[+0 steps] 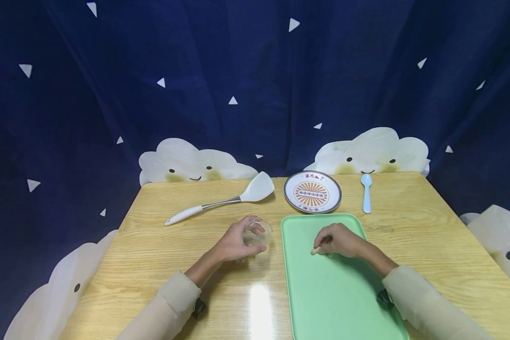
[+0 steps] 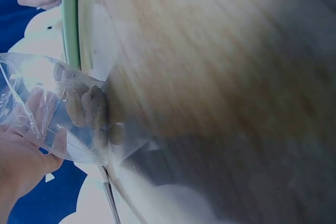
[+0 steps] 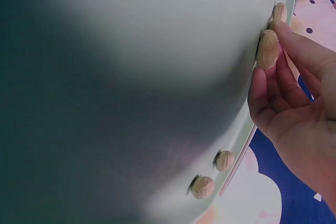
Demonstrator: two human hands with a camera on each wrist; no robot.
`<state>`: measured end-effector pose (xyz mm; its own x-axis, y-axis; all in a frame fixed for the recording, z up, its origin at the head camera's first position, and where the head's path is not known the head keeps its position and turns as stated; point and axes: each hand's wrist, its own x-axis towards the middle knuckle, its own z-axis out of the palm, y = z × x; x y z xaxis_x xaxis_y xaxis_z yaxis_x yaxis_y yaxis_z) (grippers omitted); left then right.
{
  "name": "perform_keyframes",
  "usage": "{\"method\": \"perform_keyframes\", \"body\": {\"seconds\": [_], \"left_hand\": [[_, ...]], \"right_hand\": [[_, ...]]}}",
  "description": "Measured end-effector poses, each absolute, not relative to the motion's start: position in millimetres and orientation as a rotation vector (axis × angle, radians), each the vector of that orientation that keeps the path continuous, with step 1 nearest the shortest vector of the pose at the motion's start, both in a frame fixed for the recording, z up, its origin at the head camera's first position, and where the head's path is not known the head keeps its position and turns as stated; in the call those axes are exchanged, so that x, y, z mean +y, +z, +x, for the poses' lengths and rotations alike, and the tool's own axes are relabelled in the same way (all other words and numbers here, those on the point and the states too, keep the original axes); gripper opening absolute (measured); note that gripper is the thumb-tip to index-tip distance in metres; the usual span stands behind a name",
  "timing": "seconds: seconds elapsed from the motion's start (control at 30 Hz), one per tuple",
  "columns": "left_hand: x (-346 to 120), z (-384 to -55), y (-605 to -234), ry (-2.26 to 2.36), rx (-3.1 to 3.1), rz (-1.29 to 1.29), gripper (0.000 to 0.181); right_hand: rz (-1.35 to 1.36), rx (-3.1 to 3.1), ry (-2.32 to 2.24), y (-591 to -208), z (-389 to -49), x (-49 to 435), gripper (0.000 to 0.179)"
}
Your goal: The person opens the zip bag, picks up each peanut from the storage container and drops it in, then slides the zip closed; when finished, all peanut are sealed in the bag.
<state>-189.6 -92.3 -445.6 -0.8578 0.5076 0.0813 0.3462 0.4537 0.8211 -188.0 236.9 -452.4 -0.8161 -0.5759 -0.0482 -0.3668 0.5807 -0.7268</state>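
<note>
My left hand (image 1: 234,242) grips a clear plastic cup (image 1: 258,230) just left of the tray, thumb and fingers round its side. Through its wall, in the left wrist view, several peanuts (image 2: 93,106) show inside. Over the green tray (image 1: 318,293), my right hand (image 1: 341,240) pinches a peanut (image 3: 268,50) between thumb and fingertips, low over the surface. Close by the thumb tip is a second peanut (image 3: 280,12). Two more peanuts, one (image 3: 224,160) and another (image 3: 202,187), lie on the tray farther along in the right wrist view.
Behind the tray stands a round plate (image 1: 312,192) with a printed pattern. A white spatula (image 1: 257,188) lies at the back left of the wooden table (image 1: 153,264). To the plate's right is a light blue spoon (image 1: 367,193). A dark blue curtain (image 1: 238,61) hangs behind.
</note>
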Motion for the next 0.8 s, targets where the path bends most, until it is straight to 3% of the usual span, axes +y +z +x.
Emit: {"method": "perform_keyframes", "body": {"seconds": [0.43,0.8], "left_hand": [[-92.8,-189.3,-446.5,1.368,2.509,0.743,0.071],[-92.2,-189.5,-447.2,1.364,2.524,0.746,0.066]], "right_hand": [[-0.722,2.544,-1.071,-444.8,-191.8,227.0,0.005],[-0.728,2.599,-1.312,-423.5,-200.6,186.8,0.009]]}}
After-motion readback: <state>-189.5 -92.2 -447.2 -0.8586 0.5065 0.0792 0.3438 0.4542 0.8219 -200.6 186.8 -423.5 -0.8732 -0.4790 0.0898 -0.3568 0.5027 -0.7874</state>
